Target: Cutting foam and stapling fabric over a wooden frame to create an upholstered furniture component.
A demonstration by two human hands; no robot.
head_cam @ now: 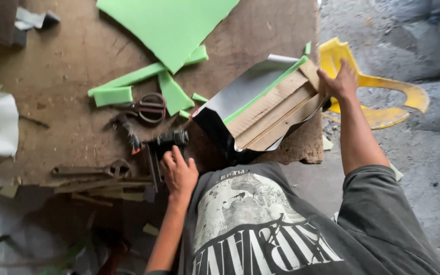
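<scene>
The left hand (179, 173) reaches forward from a bent elbow, palm down, fingers curled over the rear of a black tool (168, 141) lying on the brown worktable (67, 61); the grasp looks loose, and whether it is fully closed cannot be told. The right arm stretches out straight toward two o'clock, and the right hand (338, 81) presses with spread fingers on the far end of a folded panel (266, 112), a piece of shiny black sheet with wood-coloured board and a thin green foam strip inside.

That panel overhangs the table's right edge, its dark corner pointing at six o'clock toward the person's chest. Beyond the edge, at three o'clock, a yellow plastic chair (383, 97) lies on the grey floor, just beside the right hand.

At eleven o'clock of the left hand lie scissors (148, 108), near green foam offcuts (128, 86); a large green foam sheet (169, 25) sits at twelve o'clock. At nine o'clock of the left hand a metal clamp (98, 170) rests at the table's near edge.
</scene>
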